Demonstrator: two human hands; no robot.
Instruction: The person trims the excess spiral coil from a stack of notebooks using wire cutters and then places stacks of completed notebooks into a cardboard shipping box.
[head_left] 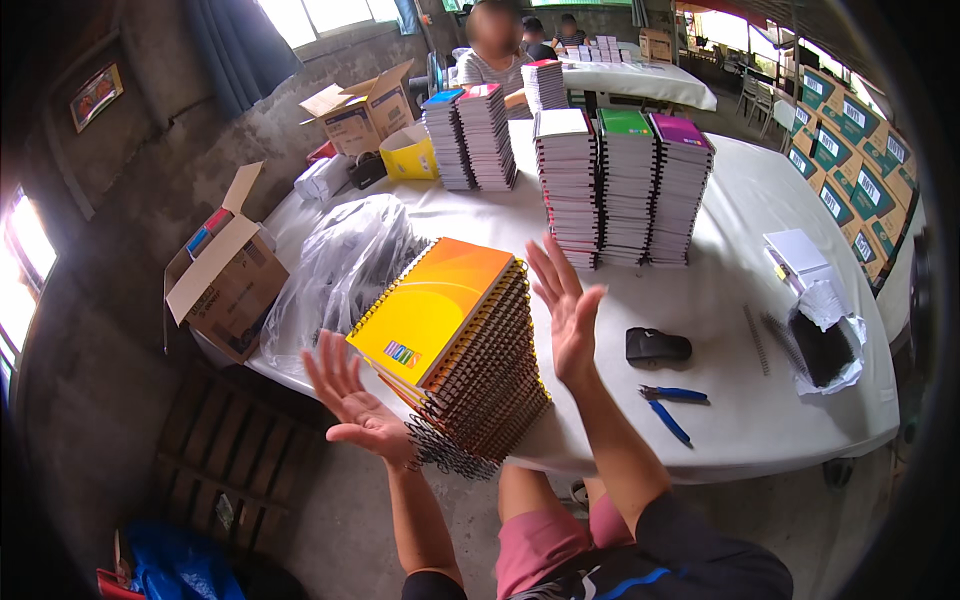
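Note:
A tall stack of spiral notebooks [430, 310] stands at the table's near edge, a yellow-orange cover on top and the wire coils showing along its sides. My left hand [350, 405] is beside its left near corner, fingers spread and palm toward it. On the other side my right hand [568, 315] is raised with its fingers apart, close to the stack's right side. Neither hand grips anything; whether either one touches the coils I cannot tell.
Taller notebook stacks [625, 190] stand behind. Blue-handled pliers [672, 405], a black case [658, 346] and a loose coil [757, 340] lie right. A clear plastic bag [335, 270] and open carton [230, 285] are left. A person [495, 62] sits across the table.

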